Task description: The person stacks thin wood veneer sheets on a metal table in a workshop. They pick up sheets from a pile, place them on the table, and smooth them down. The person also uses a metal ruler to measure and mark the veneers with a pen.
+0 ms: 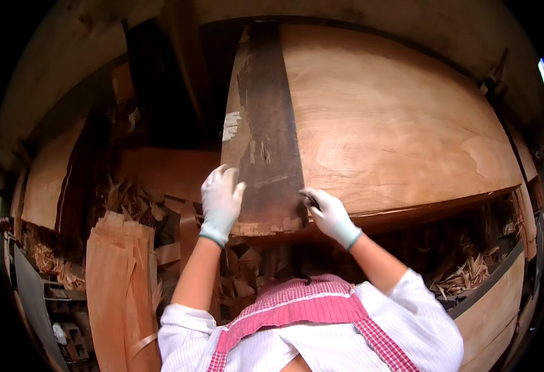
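Scuffed, flaking dark board (pixel 272 139) lying left of smooth, wavy-grained pale veneer (pixel 396 118); gloved left hand (pixel 221 197) holding fingers apart at board's left edge; right hand (pixel 330 216) clamping fingers on small dark tool (pixel 310 200).

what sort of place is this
Probably a woodworking or veneer workshop. A broad, pale wood sheet lies in front of the person, a bundle of narrower, thin wood strips sits at lower left, and splintered wood scraps are heaped at lower right.
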A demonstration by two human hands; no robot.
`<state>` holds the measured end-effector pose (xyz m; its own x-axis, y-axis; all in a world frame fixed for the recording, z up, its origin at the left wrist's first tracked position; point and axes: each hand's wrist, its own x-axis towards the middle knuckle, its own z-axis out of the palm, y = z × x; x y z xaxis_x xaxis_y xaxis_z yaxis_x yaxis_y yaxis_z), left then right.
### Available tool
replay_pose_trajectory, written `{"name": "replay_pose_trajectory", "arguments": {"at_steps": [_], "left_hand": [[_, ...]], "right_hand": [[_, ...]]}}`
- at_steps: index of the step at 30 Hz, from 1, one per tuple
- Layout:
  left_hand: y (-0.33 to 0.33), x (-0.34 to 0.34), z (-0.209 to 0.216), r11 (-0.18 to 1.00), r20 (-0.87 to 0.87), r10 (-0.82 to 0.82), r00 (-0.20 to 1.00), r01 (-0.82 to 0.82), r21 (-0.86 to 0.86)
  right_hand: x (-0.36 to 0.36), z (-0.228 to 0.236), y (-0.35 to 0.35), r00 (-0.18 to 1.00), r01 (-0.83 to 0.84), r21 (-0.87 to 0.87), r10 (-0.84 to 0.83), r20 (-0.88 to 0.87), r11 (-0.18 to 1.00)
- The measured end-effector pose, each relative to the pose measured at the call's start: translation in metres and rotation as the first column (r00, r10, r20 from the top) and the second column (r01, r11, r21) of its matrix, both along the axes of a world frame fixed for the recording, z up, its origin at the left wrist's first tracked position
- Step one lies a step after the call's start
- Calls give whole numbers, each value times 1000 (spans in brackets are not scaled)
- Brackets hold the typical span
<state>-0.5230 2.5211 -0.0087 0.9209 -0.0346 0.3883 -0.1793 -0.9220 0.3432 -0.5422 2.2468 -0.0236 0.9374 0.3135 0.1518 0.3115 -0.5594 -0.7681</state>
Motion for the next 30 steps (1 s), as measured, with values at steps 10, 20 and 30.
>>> {"name": "replay_pose_trajectory", "arguments": {"at_steps": [10, 20, 30], "left_hand": [[-102, 188, -25, 915, -588, 74, 805, 180, 360], [-106, 194, -49, 896, -536, 117, 836, 145, 420], [-106, 195, -52, 894, -540, 113, 834, 153, 422]], "right_hand": [[-135, -68, -73, 834, 512, -61, -513, -205, 857], [-77, -281, -138, 238, 924, -79, -725, -646, 374], [-96, -325, -159, 382, 590, -444, -718, -582, 674]]}}
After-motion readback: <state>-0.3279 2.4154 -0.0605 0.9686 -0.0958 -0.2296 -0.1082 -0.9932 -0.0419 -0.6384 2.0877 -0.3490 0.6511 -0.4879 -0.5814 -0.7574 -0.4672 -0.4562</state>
